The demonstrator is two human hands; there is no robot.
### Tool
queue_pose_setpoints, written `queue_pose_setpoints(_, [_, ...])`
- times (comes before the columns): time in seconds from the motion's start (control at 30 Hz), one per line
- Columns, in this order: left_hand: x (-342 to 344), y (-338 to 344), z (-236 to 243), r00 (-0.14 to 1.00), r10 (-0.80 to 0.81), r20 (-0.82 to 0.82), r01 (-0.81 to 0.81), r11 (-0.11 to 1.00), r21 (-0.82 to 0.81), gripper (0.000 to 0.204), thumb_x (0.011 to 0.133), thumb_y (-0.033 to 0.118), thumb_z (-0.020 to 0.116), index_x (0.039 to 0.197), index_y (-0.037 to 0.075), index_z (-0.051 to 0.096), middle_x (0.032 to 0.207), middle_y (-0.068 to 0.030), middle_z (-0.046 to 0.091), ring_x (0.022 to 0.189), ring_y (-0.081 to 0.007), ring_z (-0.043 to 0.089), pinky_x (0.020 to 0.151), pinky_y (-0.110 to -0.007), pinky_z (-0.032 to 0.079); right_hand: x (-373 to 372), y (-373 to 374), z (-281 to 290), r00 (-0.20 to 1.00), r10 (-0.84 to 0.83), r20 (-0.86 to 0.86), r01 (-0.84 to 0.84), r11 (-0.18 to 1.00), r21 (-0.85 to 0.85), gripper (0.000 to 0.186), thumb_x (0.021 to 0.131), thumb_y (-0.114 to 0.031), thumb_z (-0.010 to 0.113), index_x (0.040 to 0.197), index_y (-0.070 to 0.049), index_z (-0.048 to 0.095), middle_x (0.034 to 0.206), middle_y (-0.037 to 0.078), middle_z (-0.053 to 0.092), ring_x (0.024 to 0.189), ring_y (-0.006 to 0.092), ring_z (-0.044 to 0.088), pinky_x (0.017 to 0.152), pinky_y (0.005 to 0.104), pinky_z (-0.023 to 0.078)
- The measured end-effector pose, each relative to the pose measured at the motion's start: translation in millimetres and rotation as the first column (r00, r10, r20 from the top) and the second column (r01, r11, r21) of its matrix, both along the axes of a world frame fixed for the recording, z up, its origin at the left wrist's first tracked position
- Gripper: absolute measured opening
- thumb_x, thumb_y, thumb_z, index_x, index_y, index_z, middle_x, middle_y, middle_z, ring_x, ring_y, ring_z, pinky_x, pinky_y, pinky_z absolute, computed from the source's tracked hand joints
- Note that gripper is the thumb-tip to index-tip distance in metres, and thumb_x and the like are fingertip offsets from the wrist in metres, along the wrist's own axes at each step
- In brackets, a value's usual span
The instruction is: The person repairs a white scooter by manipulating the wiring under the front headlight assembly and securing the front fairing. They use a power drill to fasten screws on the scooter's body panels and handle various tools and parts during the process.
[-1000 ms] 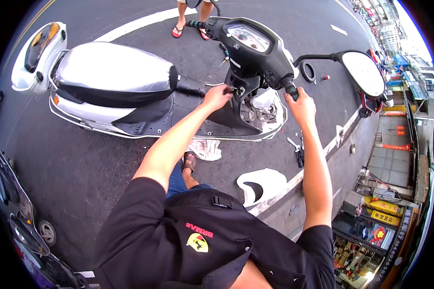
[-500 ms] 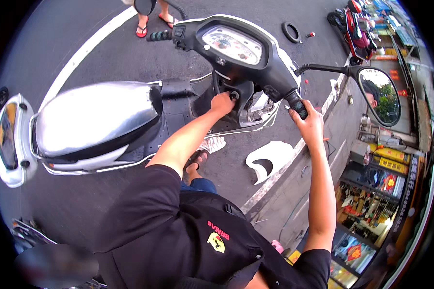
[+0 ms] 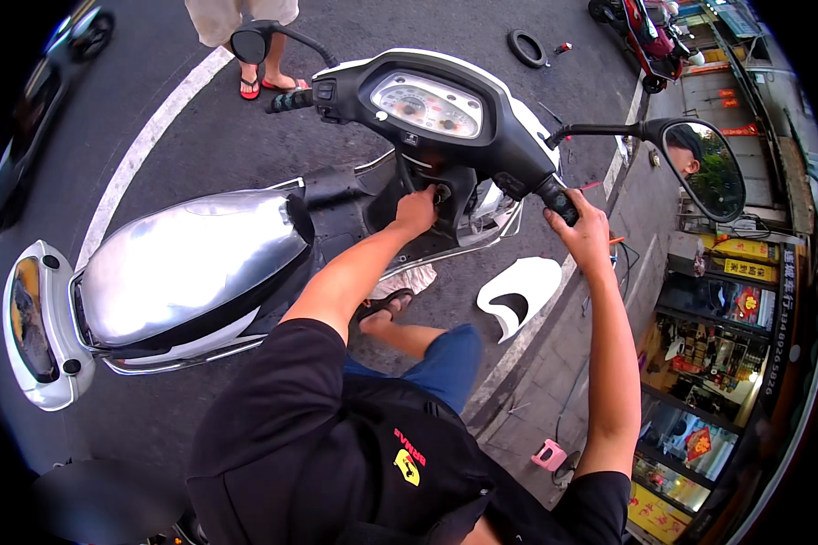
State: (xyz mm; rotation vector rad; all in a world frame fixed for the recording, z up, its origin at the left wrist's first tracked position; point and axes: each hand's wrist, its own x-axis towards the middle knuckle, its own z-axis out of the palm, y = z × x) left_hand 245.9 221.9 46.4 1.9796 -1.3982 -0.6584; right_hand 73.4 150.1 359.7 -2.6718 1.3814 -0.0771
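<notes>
A white scooter with a silver-covered seat (image 3: pixel 191 263) stands side-on before me. My right hand (image 3: pixel 586 229) is closed around the right handlebar grip (image 3: pixel 559 202). Lower, on the dark inner panel, my left hand (image 3: pixel 416 213) has its fingers pressed together at a round ignition lock (image 3: pixel 442 193). Whatever they pinch there is covered by the fingers. Between the two hands, above, sits the instrument panel (image 3: pixel 427 104). The front of the scooter beside the left hand shows an opened area of bodywork.
A white body panel (image 3: pixel 521 289) lies on the ground near the kerb. A loose tyre (image 3: pixel 527 48) lies beyond the handlebar. Another person in red sandals (image 3: pixel 248 86) stands at the far side. The right mirror (image 3: pixel 703 170) juts out toward shopfronts. A dark vehicle (image 3: pixel 36 127) is at far left.
Both hands keep their places on the scooter. My bent knee now shows beside the scooter. The view has shifted, and a dark vehicle has come into sight at the left.
</notes>
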Motion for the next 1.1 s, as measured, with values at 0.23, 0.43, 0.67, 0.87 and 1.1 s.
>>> queue_pose_setpoints(0.23, [20.4,-9.3,-5.4,0.639,0.201,-0.743,0.037,0.956,0.29,0.053,0.078,0.047,0.066,0.108,0.004,0.063,0.091,-0.0206,0.067,0.085,-0.033,0.067,0.075,-0.043,0.052,5.9,-0.4,0.7,1.0,0.009,0.018,-0.009,1.0,0.005,0.046,0.074,-0.036,0.07,0.106,-0.004,0.061,0.081,0.02,0.065,0.079,0.0375,0.064,0.071,0.043,0.048])
queue_pose_setpoints(0.43, [0.0,-23.4,18.0,0.986,-0.007,-0.164,0.053,0.959,0.28,0.046,0.086,0.039,0.051,0.102,-0.001,0.065,0.102,-0.0254,0.065,0.1,-0.0399,0.062,0.087,-0.045,0.049,-7.9,-1.8,1.6,0.999,-0.002,0.047,0.002,1.0,0.006,0.046,0.074,-0.035,0.071,0.106,-0.004,0.062,0.081,0.02,0.066,0.08,0.0366,0.065,0.071,0.042,0.048])
queue_pose_setpoints(0.67, [22.3,-35.4,-64.1,0.823,0.277,-0.496,-0.157,0.95,0.269,0.049,0.084,0.039,0.049,0.098,-0.004,0.066,0.104,-0.0259,0.064,0.098,-0.0378,0.063,0.085,-0.043,0.049,24.4,-1.6,6.7,0.996,0.073,0.053,-0.075,0.996,0.041,0.046,0.074,-0.034,0.071,0.106,-0.003,0.062,0.085,0.019,0.066,0.082,0.0361,0.065,0.073,0.0407,0.048])
queue_pose_setpoints(0.87, [-7.0,-19.2,21.8,0.736,0.327,-0.593,-0.07,0.907,0.414,0.04,0.081,0.038,0.054,0.099,0.004,0.068,0.1,-0.0251,0.065,0.101,-0.0366,0.062,0.086,-0.043,0.048,-0.7,-2.6,11.7,0.998,-0.019,0.057,0.017,0.999,0.039,0.047,0.073,-0.033,0.071,0.108,-0.003,0.062,0.087,0.019,0.066,0.084,0.0369,0.064,0.075,0.0408,0.048])
queue_pose_setpoints(1.1, [13.4,-23.0,29.5,0.998,-0.01,-0.069,0.025,0.974,0.224,0.032,0.076,0.028,0.061,0.1,0.007,0.065,0.096,-0.0199,0.067,0.087,-0.0357,0.066,0.077,-0.044,0.052,0.4,-5.8,5.6,0.999,0.02,0.034,-0.02,1.0,0.013,0.047,0.072,-0.034,0.071,0.108,-0.005,0.062,0.092,0.019,0.066,0.087,0.036,0.064,0.075,0.0415,0.048])
